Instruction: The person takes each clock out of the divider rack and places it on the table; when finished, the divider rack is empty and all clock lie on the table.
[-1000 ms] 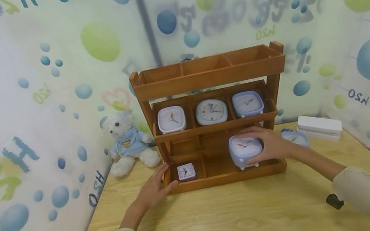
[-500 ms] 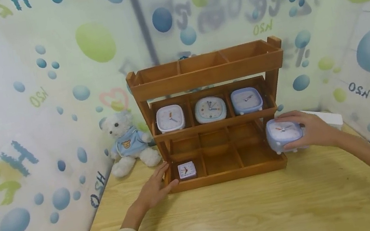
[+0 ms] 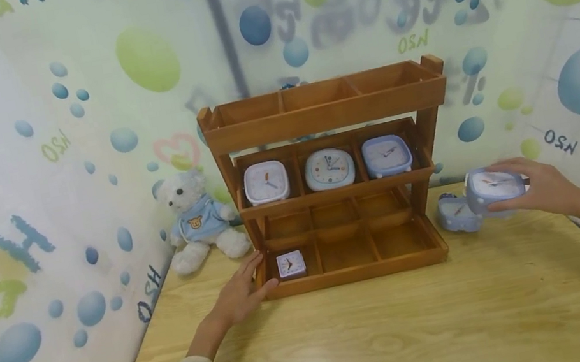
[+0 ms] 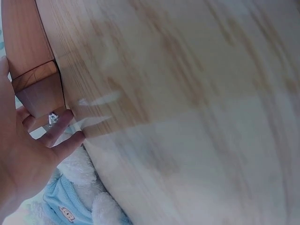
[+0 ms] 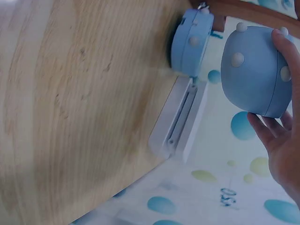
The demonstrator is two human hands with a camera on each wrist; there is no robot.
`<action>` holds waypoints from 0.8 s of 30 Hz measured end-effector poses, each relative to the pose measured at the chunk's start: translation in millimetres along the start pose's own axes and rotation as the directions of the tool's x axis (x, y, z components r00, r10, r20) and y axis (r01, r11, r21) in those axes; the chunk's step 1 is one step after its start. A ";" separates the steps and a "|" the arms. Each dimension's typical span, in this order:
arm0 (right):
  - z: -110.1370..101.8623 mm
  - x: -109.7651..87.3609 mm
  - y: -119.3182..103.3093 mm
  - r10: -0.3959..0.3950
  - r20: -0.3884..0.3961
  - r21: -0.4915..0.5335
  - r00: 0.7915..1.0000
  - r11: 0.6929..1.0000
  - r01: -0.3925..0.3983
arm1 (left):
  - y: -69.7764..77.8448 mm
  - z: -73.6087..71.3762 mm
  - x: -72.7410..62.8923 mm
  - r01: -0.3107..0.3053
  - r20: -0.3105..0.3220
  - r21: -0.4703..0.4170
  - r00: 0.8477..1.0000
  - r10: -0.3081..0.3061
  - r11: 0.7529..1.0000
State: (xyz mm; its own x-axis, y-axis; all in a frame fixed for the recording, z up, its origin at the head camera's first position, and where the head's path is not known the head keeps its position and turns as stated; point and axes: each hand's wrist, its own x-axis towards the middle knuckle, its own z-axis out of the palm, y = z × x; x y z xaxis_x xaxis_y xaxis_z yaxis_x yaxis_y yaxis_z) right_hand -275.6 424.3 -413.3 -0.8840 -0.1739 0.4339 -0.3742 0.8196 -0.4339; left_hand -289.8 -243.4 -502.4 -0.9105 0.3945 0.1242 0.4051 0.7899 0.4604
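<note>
My right hand [image 3: 547,185] grips a blue alarm clock [image 3: 492,189] by its sides, to the right of a brown wooden shelf [image 3: 325,118]. In the right wrist view this clock [image 5: 253,70] is held up off the table, its round white feet showing. Behind and left of it a second blue alarm clock [image 3: 456,216] stands on the table. My left hand [image 3: 236,295] rests with spread fingers against the shelf's lower left corner. A small lilac clock [image 3: 290,264] sits in the lower left compartment. The middle tier bears a white clock [image 3: 266,182], a pale blue clock [image 3: 330,169] and a blue-rimmed clock [image 3: 387,156].
A white teddy bear [image 3: 196,220] in a blue hoodie sits left of the shelf. In the right wrist view, a long white box-like object [image 5: 176,119] lies by the table's edge. Patterned cloth walls [image 3: 75,83] enclose the wooden table [image 3: 386,332].
My right hand has carried the blue alarm clock out of the lower tier and rightward, past the shelf's right side. My left hand has stayed at the shelf's corner.
</note>
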 end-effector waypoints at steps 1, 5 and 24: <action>-0.2 -1.1 4.8 0.013 0.003 -0.002 1.000 1.000 -0.013 | 0.5 -0.9 0.3 -0.001 -0.001 0.000 1.000 0.001 1.000; -0.8 -6.6 20.9 0.073 0.033 -0.033 0.997 0.997 -0.072 | 1.7 -3.0 0.8 -0.002 -0.002 -0.001 1.000 0.002 1.000; 16.2 -26.7 39.4 0.135 0.126 -0.032 0.983 0.991 -0.132 | 3.5 -0.9 -0.3 -0.010 -0.011 -0.002 1.000 0.010 1.000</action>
State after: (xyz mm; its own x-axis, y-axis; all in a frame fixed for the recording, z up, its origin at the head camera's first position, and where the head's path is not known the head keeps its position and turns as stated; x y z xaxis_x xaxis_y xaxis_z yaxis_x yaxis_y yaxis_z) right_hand -271.3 452.4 -454.8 -0.9547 -0.1294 0.2680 -0.2451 0.8525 -0.4617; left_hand -288.2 -241.2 -500.0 -0.9071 0.3973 0.1390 0.4143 0.7848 0.4608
